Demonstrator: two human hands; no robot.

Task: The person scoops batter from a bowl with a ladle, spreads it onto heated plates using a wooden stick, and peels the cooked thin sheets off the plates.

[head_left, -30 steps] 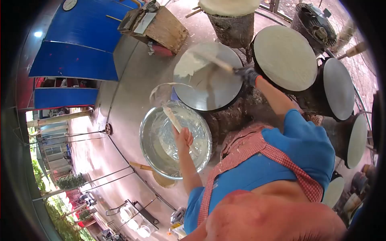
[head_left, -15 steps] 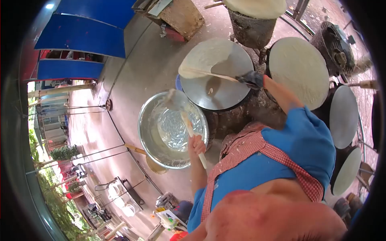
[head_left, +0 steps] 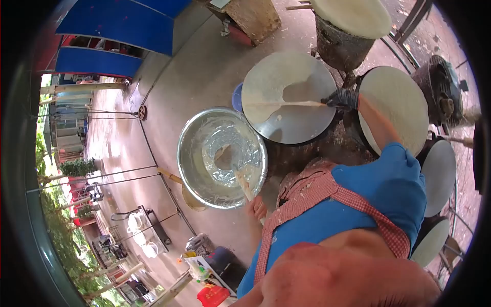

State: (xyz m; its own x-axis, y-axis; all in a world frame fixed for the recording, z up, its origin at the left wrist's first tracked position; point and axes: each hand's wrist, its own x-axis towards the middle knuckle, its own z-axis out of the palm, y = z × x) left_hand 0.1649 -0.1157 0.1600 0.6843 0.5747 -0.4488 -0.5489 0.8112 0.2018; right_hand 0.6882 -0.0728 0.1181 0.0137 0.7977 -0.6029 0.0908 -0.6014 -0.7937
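Observation:
My left hand is closed around the pale handle of a ladle, whose lower end reaches into a wide metal basin of whitish, wet batter. My right hand, in a dark glove, grips a thin wooden spreader held almost level over a round griddle. Pale batter covers the upper and left parts of that griddle, with bare metal below and a darker patch near the spreader. The spreader's far end blends into the batter.
To the right, another griddle bears a pale round sheet. A drum-like stove with a pale round top stands above it. More round griddles lie lower right. A blue rim shows between basin and griddle; white containers sit lower left.
My right hand and spreader have swung toward a level position, and batter covers more of the griddle's top. My left hand has moved down and right, with the ladle lower in the basin. The view has shifted.

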